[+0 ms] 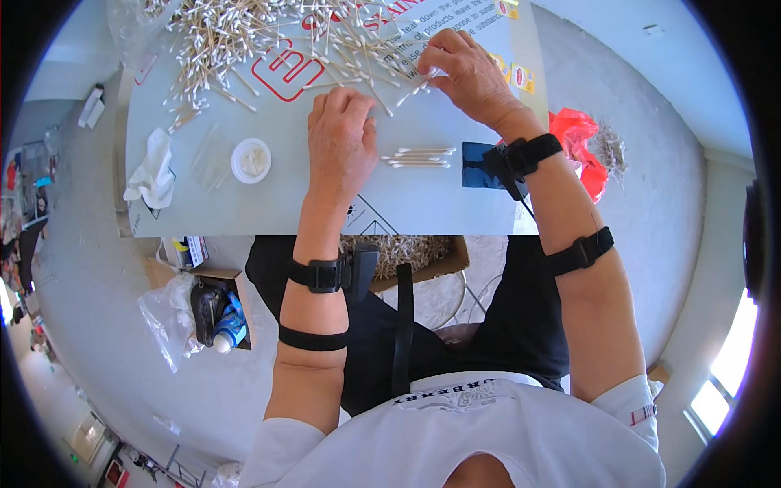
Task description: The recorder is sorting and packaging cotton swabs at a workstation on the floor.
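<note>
Cotton swabs: loose heap [244, 37] at the far end of the desk [268, 203], with a small neat row [419, 156] nearer the person, right of the left hand.
Right hand [464, 69]: fingers pinched on a few swabs beside the heap.
Left hand [342, 138]: curled, knuckles up, resting on the desk; its grip is hidden.
Round white lid [250, 159]: left of the left hand.
Crumpled tissue [153, 171]: left of the lid.

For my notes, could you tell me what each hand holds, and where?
The right hand pinches thin white-tipped wooden cotton swabs near one end; the left hand rests knuckles-up, its hold hidden.
</note>
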Tool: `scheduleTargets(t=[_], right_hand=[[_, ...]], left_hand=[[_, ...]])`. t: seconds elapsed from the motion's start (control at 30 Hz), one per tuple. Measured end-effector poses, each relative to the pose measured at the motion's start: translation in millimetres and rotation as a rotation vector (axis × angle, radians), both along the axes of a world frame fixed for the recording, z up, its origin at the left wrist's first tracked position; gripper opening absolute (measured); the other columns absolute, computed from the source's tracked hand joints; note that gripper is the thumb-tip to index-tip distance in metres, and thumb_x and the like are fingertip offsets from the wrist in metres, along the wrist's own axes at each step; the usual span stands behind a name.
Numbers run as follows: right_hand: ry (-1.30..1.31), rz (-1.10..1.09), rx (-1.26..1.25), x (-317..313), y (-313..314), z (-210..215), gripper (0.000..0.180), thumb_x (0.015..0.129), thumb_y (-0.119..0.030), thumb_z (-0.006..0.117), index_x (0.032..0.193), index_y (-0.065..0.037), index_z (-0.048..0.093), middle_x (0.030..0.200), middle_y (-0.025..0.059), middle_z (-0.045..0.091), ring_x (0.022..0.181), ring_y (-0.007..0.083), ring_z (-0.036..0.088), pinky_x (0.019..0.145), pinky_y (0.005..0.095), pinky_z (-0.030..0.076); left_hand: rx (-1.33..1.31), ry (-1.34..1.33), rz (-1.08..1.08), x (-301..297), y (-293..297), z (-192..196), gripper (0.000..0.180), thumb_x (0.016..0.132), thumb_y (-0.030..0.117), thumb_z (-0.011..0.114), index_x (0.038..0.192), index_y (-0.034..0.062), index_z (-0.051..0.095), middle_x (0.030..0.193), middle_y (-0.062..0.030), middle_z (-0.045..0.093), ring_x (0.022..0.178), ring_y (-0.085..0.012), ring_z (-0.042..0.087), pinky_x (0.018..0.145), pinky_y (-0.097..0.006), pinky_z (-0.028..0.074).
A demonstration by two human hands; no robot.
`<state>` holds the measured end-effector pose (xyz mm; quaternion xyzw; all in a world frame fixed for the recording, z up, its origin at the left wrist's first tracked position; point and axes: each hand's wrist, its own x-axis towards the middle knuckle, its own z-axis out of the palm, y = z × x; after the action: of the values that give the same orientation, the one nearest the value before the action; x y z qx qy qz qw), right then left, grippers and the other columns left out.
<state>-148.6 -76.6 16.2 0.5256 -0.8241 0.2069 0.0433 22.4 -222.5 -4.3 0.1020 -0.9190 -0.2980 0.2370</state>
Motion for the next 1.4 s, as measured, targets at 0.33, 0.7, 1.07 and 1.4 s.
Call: scheduleTargets(t=[0.33,0.7,1.07,1.4], right_hand=[[-0.156,0.032,-0.076,10,15,-4,0.009,0.081,-0.004,0.066,0.086,-0.006,0.059,0.101,0.0088,0.057,0.103,0.0301,0.053,0.09,0.0389,0.046],[-0.319,-0.022,-0.038,57,31,0,0.017,0.077,-0.009,0.071,0.088,-0.007,0.059,0.098,0.0104,0.057,0.1,0.032,0.055,0.084,0.0406,0.048],[-0.272,-0.202,-0.229,26,2,-8,0.015,0.075,-0.014,0.072,0.088,-0.008,0.067,0.102,0.0114,0.061,0.1,0.0325,0.058,0.085,0.0412,0.048],[-0.211,-0.268,-0.03,16,-6,-10,0.01,0.082,-0.012,0.067,0.088,-0.005,0.063,0.087,0.0105,0.065,0.079,0.0314,0.063,0.074,0.0375,0.051]], left_hand=[[-0.008,-0.002,0.012,0,1,-1,0.026,0.072,-0.005,0.064,0.095,0.0052,0.064,0.101,-0.0069,0.059,0.099,-0.0296,0.054,0.086,-0.042,0.042],[0.0,0.019,0.03,-1,1,-2,0.026,0.071,-0.006,0.064,0.094,0.0052,0.065,0.1,-0.0063,0.059,0.099,-0.0289,0.054,0.086,-0.041,0.043],[-0.088,-0.006,0.009,-5,8,1,0.033,0.069,-0.006,0.065,0.097,0.0099,0.067,0.105,-0.0027,0.056,0.107,-0.0265,0.049,0.088,-0.042,0.038],[-0.277,-0.149,0.037,-8,9,-1,0.047,0.084,0.017,0.067,0.13,0.0177,0.057,0.134,-0.004,0.05,0.125,-0.0275,0.041,0.099,-0.045,0.032]])
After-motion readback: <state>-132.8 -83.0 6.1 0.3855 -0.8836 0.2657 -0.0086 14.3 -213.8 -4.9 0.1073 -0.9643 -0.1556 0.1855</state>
